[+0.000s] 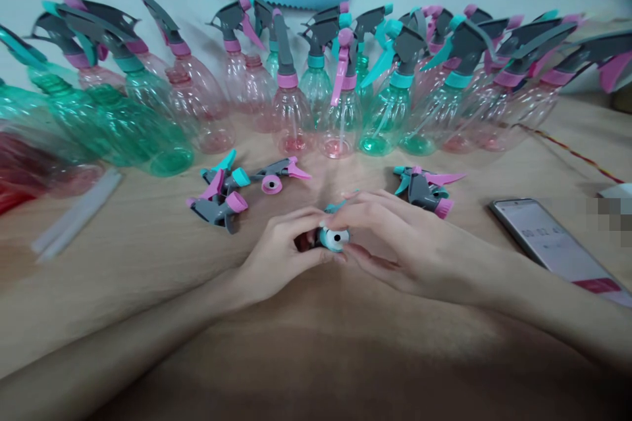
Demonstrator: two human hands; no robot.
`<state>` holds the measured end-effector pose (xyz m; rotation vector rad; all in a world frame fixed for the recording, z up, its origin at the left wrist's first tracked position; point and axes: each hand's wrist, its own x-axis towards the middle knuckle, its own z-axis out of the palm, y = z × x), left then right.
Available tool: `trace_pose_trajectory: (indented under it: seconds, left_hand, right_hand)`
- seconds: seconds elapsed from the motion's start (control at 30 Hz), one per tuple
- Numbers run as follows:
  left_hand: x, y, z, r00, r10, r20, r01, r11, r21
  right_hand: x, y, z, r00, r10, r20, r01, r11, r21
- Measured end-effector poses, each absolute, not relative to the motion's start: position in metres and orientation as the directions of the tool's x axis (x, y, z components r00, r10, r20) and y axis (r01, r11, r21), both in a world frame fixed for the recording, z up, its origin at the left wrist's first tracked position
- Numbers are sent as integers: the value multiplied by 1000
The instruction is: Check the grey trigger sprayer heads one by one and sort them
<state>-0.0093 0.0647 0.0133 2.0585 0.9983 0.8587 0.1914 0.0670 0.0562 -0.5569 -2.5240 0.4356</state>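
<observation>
Low over the middle of the table, both hands are closed around one teal and grey trigger spray head (pixel 338 239). Its collar faces me, showing a white ring with a dark hole at the centre. My left hand (pixel 284 243) grips it from the left with thumb and fingers. My right hand (pixel 395 237) curls over its right side, fingertips at the collar. Most of the sprayer's body is hidden by the fingers. Beyond my left hand lie several loose spray heads (pixel 214 210) in pink, teal and grey. Past my right hand is another small pile of spray heads (pixel 424 192).
Several pink and green spray bottles (pixel 385 115) stand in rows at the back. Green bottles without heads (pixel 143 135) are at the left, near clear plastic tubes (pixel 76 214). A phone (pixel 553 243) lies at the right, below a twisted wire (pixel 575 152).
</observation>
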Motion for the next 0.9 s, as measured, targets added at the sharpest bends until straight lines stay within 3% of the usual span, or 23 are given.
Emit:
trace_pose_trajectory:
  seconds: [0.23, 0.7, 0.9]
  left_hand:
    - [-7, 63, 16, 477, 845, 241, 414, -458, 787]
    - [-5, 57, 15, 473, 844, 254, 406, -465, 787]
    - [-3, 58, 17, 455, 869, 192, 431, -404, 807]
  right_hand:
    - [193, 66, 57, -766, 518, 381, 365, 838, -405]
    - [193, 64, 68, -818, 485, 310, 341, 842, -417]
    - [197, 67, 70, -812, 505, 293, 358, 827, -432]
